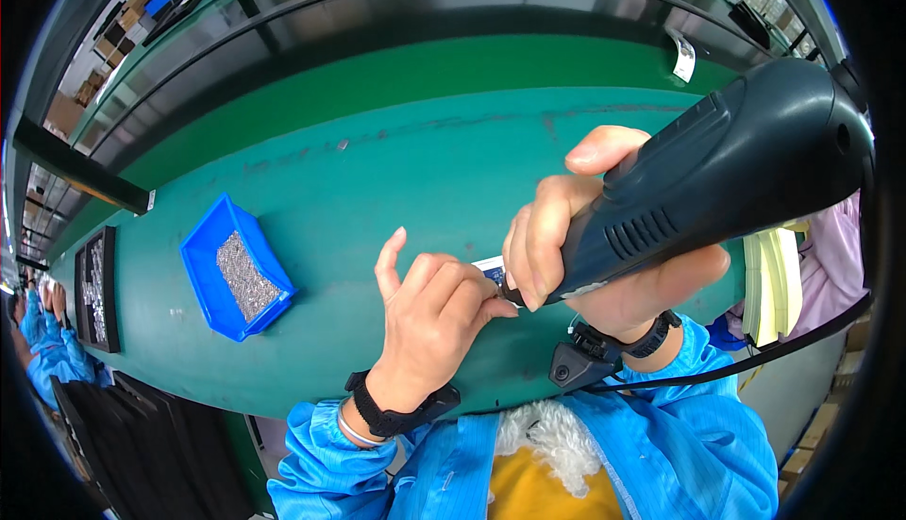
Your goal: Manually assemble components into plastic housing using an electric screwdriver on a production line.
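A large dark electric screwdriver (698,180) is wrapped by the fingers of my right hand (557,227), its body slanting up to the right. Its tip points down and left, to where my left hand (434,317) pinches a small piece, mostly covered by the fingertips. My left index finger and thumb meet at that tip, while the little finger sticks out. Just behind the pinch, a bit of a white and blue item (491,268) shows between the two hands; I cannot make out what it is. To the left, a blue bin (201,270) holds many tiny metal screws (247,276).
A black tray (112,289) of small pale parts lies at the far left of the green bench (340,209). Yellow sheets (776,284) and pink cloth (829,260) are at the right edge. A black cable (755,360) runs past my right wrist. A co-worker in blue (57,350) is at far left.
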`<act>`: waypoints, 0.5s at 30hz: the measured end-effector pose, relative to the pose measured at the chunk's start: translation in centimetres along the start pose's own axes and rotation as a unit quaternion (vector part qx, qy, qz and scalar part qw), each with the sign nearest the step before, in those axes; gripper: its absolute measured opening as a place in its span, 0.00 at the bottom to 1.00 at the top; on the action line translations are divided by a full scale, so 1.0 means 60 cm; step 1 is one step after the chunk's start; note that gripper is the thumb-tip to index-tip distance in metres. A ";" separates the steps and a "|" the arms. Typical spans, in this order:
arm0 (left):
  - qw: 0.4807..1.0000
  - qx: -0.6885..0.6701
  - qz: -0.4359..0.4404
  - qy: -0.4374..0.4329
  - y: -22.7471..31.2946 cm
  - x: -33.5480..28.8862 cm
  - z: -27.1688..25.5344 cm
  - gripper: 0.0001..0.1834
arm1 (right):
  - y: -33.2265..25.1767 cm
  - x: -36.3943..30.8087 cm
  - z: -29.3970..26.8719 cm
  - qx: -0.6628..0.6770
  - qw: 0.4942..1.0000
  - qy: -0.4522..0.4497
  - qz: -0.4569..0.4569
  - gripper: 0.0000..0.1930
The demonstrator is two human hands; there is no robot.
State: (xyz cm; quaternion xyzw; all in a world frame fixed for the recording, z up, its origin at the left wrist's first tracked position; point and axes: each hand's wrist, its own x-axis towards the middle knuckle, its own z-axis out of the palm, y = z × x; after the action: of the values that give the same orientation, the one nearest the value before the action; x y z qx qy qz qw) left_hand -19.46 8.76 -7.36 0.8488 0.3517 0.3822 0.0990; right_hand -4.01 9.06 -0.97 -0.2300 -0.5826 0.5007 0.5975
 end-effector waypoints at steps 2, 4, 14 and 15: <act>1.000 0.006 0.005 0.004 -0.001 -0.003 -0.002 0.12 | 0.007 0.001 0.000 0.009 1.000 -0.015 -0.007 0.44; 0.997 0.062 0.035 -0.013 -0.002 -0.006 -0.004 0.11 | 0.011 0.003 0.001 0.016 0.999 -0.030 -0.015 0.44; 0.986 0.117 -0.014 -0.119 -0.001 -0.014 -0.030 0.20 | 0.027 -0.003 0.022 -0.006 1.000 -0.013 -0.018 0.44; 0.989 0.039 -0.053 -0.131 -0.010 -0.013 -0.037 0.28 | 0.032 -0.005 0.025 -0.022 1.000 0.017 -0.014 0.44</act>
State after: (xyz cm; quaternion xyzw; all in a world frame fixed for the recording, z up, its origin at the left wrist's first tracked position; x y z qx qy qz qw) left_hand -21.71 8.42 -6.56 0.8749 0.3950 0.2475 0.1315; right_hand -6.00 9.08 -2.46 -0.2433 -0.5864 0.4754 0.6090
